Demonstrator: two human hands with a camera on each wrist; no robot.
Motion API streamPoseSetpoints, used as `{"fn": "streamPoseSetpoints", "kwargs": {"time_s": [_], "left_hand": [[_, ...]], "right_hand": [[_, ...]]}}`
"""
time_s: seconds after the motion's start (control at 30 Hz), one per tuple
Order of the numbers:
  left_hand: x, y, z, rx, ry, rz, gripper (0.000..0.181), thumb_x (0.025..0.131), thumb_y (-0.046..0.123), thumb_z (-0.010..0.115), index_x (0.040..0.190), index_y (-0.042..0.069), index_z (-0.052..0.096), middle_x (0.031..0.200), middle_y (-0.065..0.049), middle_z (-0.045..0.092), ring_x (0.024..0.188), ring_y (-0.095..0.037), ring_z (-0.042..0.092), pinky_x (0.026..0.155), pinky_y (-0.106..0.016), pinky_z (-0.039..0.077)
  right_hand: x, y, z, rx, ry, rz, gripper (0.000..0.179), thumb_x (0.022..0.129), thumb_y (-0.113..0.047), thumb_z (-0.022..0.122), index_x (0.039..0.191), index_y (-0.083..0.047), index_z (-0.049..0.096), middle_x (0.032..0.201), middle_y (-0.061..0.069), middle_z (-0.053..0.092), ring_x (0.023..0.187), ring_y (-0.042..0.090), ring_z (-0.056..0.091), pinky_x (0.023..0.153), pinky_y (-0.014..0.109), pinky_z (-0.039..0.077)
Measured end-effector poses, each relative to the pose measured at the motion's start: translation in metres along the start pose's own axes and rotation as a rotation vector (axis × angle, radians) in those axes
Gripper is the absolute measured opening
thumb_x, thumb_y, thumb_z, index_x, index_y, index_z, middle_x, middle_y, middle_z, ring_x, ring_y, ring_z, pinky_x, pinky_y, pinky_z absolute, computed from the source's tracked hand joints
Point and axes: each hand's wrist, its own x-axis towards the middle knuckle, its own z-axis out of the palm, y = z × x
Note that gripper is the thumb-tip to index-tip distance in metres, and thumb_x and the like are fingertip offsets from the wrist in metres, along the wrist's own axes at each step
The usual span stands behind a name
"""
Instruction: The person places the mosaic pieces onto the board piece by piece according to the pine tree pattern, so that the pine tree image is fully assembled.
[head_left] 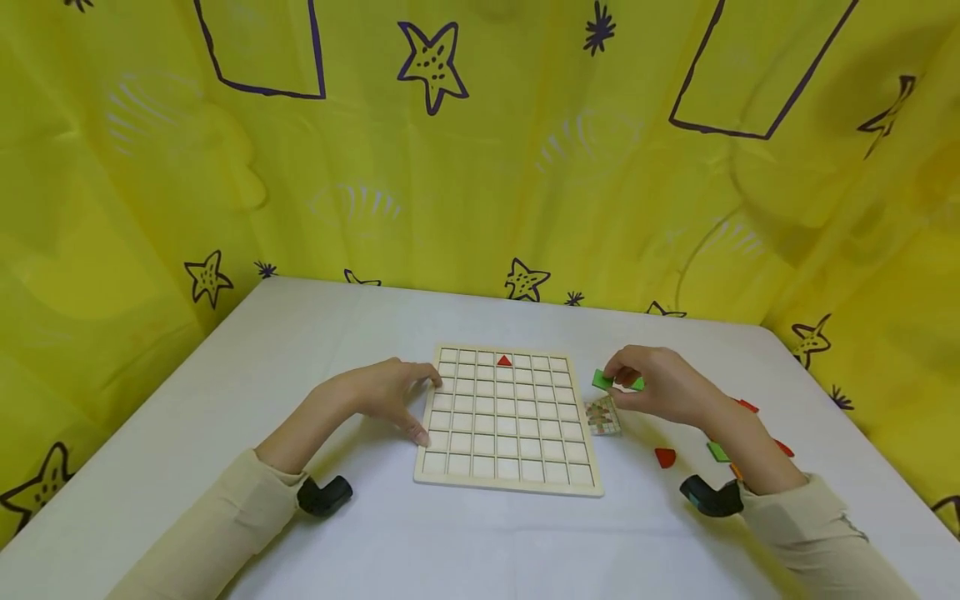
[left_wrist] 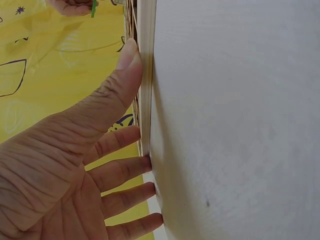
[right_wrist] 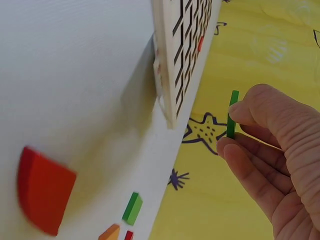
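A wooden grid board [head_left: 508,483] lies on the table with a red triangle [head_left: 504,362] in a cell of its far row. My left hand [head_left: 386,396] touches the board's left edge; in the left wrist view its thumb and straight fingers [left_wrist: 125,200] meet the edge. Past the board's right side, my right hand [head_left: 660,387] pinches a thin green tile [right_wrist: 232,114] between thumb and fingertips, above the table. More green shows behind those fingers; whether it is a second piece I cannot tell. A small patterned card [head_left: 602,416] sits by the board's right edge, near the right hand.
On the right side of the table lie a red rounded piece [head_left: 665,457], a green piece [head_left: 717,452] and other red and orange pieces, some partly hidden by the right forearm. A yellow patterned curtain [head_left: 480,183] stands behind the white table [head_left: 360,550].
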Motion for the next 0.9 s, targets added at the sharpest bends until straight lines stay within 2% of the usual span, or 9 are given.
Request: {"fn": "streamPoseSetpoints", "kwargs": {"time_s": [0.37,0.67,0.9], "left_hand": [[-0.001,-0.001,0.000,0.014,0.000,-0.004,0.075,0.070,0.043,0.094,0.132,0.021,0.059,0.133,-0.009,0.060,0.118,-0.027,0.053,0.100,-0.048,0.046],[-0.001,-0.001,-0.001,0.010,0.002,-0.004,0.076,0.070,0.045,0.094,0.132,0.021,0.059,0.136,-0.009,0.059,0.122,-0.028,0.053,0.102,-0.049,0.045],[0.000,-0.002,0.000,-0.003,0.001,0.004,0.076,0.069,0.045,0.094,0.132,0.020,0.059,0.136,-0.009,0.059,0.123,-0.029,0.053,0.104,-0.050,0.044]], "right_hand": [[0.026,-0.011,0.007,0.035,-0.015,-0.078,0.016,0.084,0.001,0.079,0.097,-0.004,0.070,0.093,0.000,0.071,0.080,0.014,0.068,0.075,0.039,0.059],[0.046,-0.016,0.018,0.036,-0.028,-0.101,0.015,0.084,0.001,0.078,0.096,-0.005,0.071,0.092,0.001,0.071,0.080,0.014,0.067,0.075,0.038,0.059],[0.059,-0.021,0.026,0.053,-0.066,-0.083,0.013,0.085,-0.002,0.078,0.097,-0.006,0.072,0.093,0.001,0.070,0.082,0.015,0.066,0.077,0.038,0.059]]}}
